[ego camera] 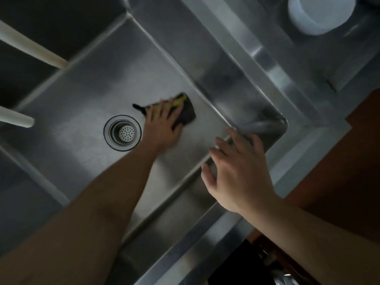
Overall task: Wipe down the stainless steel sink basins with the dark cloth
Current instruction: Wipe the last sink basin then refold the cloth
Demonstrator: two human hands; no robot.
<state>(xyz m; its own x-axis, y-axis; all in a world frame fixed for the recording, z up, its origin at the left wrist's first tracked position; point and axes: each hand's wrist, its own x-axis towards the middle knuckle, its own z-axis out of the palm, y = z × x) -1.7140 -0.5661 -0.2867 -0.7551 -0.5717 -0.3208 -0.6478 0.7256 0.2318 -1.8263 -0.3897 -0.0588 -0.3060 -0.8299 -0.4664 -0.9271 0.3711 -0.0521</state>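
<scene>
- The left hand (162, 122) is down on the floor of the middle basin (86, 103), at the centre of the frame, with its fingers spread flat over the dark cloth (185, 113); it presses the cloth to the steel rather than gripping it, as far as the blur allows.
- The dark cloth lies just right of the drain (122, 132), with a yellow patch showing at its upper edge and a dark tail sticking out to the left.
- The right hand (238, 171) is at the lower right rim of that basin, fingers loosely spread and bent, holding nothing; whether it touches the rim or hovers just above it, I cannot tell.
- Progress, as a judgement: the wipe is under way on this basin's floor. No suds, streaks or dirt show which parts are done, so its walls and corners may still need a pass.
- A second basin (320, 64) sits at the upper right, with a white bowl (320, 14) in it, and there is no sign of wiping there; it looks left to do.
- A darker recess at the upper left may be a third basin; too dim to say.
- Counts: two hands, one cloth, one drain strainer, one white bowl, two plain basins, two pale pipes (30, 47) at the left edge.
</scene>
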